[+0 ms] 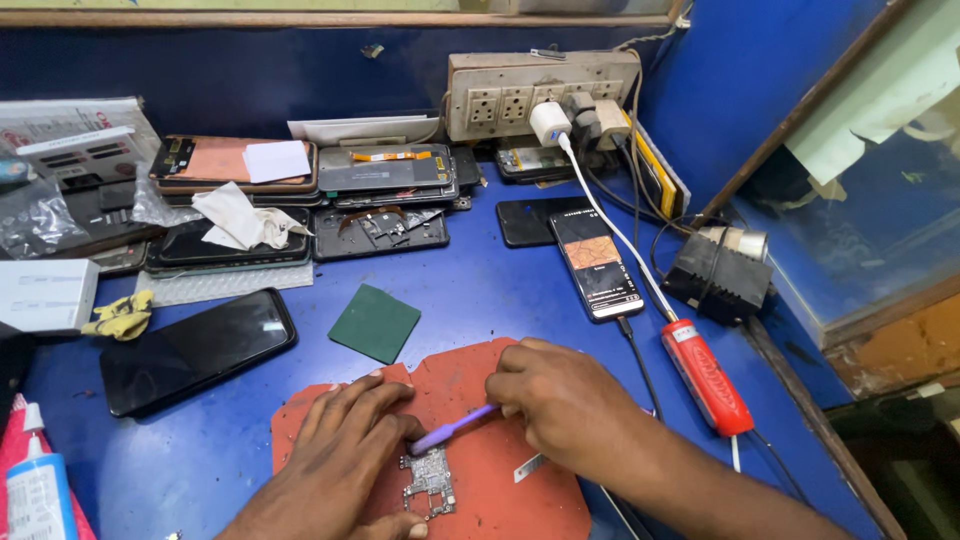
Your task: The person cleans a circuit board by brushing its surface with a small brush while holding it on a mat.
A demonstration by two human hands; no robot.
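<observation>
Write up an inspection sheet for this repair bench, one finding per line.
Surface: blue bench with a worn red mat at the front.
Job's things: bare circuit board on the mat; purple tool.
Clutter: stacked phones and screens, black phone, green square pad, glue bottle.
Grips: left hand steadies the board; right hand holds the purple tool.
Cables: white cable from the wall socket strip to a red device; lit phone plugged in.
Surroundings: glass case at right.
</observation>
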